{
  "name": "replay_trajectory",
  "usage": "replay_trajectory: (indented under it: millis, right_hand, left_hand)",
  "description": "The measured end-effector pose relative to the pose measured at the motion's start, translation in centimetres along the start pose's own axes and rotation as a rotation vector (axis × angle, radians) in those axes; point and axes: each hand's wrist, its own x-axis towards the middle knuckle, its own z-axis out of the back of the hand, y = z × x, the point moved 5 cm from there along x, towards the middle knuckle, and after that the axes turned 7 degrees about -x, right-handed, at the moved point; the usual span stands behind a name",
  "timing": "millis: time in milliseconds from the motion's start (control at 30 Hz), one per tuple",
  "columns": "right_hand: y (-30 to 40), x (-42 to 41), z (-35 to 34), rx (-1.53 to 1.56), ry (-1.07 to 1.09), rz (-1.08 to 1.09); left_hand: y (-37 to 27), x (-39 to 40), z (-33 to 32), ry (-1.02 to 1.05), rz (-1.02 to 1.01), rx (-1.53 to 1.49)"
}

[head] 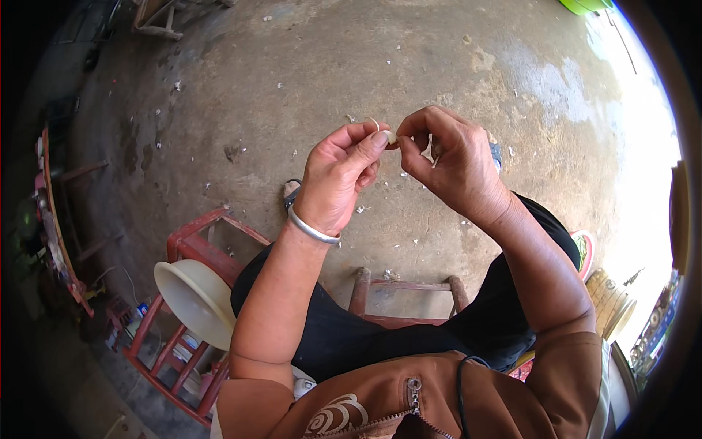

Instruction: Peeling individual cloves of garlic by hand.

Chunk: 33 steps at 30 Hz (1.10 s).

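My left hand holds a small pale clove, apparently garlic, between thumb and fingers. A thin pale strip curls up by its forefinger. The thumb and forefinger of my right hand pinch at the clove's right end. Something pale shows inside the curled right fingers, too hidden to name. Both hands are raised over the floor in front of my knees. To the left, a cream-coloured bowl rests on a red wooden chair; I see no contents in it.
Small white scraps lie scattered over the concrete floor. Between my legs is a red wooden stool or chair frame. A cluttered table stands far left. At right are a red-rimmed basin with greens and a wooden block.
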Motion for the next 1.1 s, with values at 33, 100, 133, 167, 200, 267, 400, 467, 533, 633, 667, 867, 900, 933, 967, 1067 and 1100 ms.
replay_trajectory:
  millis: [33, 100, 133, 167, 200, 267, 400, 467, 533, 633, 667, 867, 900, 933, 967, 1067, 1100]
  right_hand:
    - [0.1, 0.0, 0.1, 0.001, -0.010, 0.009]
    - [-0.3, 0.0, -0.1, 0.007, -0.005, 0.009]
    - [-0.4, 0.0, -0.2, 0.015, 0.001, 0.012]
    - [-0.6, -0.1, -0.3, 0.015, 0.000, 0.009]
    - [-0.8, -0.1, -0.4, 0.002, 0.004, -0.005]
    - [-1.0, -0.1, -0.4, -0.011, 0.007, -0.022]
    - [-1.6, -0.1, 0.0, -0.011, -0.014, -0.073]
    - [-1.5, -0.1, 0.3, -0.030, -0.016, -0.083]
    - [-1.0, -0.1, 0.6, -0.022, -0.030, -0.034]
    - [-0.9, -0.5, 0.0, 0.050, 0.007, -0.013]
    - [-0.9, -0.6, -0.2, 0.051, 0.007, -0.016]
    - [-1.4, -0.8, -0.6, 0.046, -0.023, -0.044]
    - [-1.4, -0.8, -0.6, 0.041, -0.023, -0.048]
    - [-1.4, -0.8, -0.7, 0.036, -0.022, -0.053]
    - [-1.4, -0.8, -0.8, 0.035, -0.023, -0.054]
    - [-1.5, -0.9, -0.8, 0.010, -0.046, -0.092]
    - [-1.4, -0.7, -0.8, 0.000, -0.044, -0.090]
  left_hand:
    - [0.0, 0.0, -0.1, 0.003, 0.006, 0.019]
    - [0.2, 0.1, -0.1, 0.009, 0.005, 0.041]
    - [0.2, 0.1, -0.1, 0.013, 0.001, 0.062]
    - [0.2, 0.1, -0.1, 0.014, 0.003, 0.063]
    - [0.3, 0.0, 0.0, 0.019, 0.024, 0.058]
    - [0.4, 0.0, -0.1, 0.026, 0.047, 0.054]
    - [0.0, -0.1, -0.7, 0.089, 0.059, 0.019]
    - [-0.1, -0.1, -0.6, 0.082, 0.053, 0.015]
    - [-0.3, 0.1, -0.2, 0.038, 0.012, -0.011]
    - [0.0, 0.2, 0.0, -0.018, -0.024, -0.015]
    - [0.1, 0.3, 0.1, -0.019, -0.022, -0.014]
    - [0.5, 0.2, -0.8, -0.079, -0.093, 0.086]
    - [0.5, 0.1, -0.9, -0.103, -0.139, 0.123]
    - [0.4, 0.0, -0.9, -0.126, -0.185, 0.159]
    - [0.5, 0.0, -0.8, -0.125, -0.183, 0.160]
    - [0.8, 0.0, -0.6, -0.114, -0.160, 0.210]
    - [0.9, 0.0, -0.6, -0.101, -0.135, 0.173]
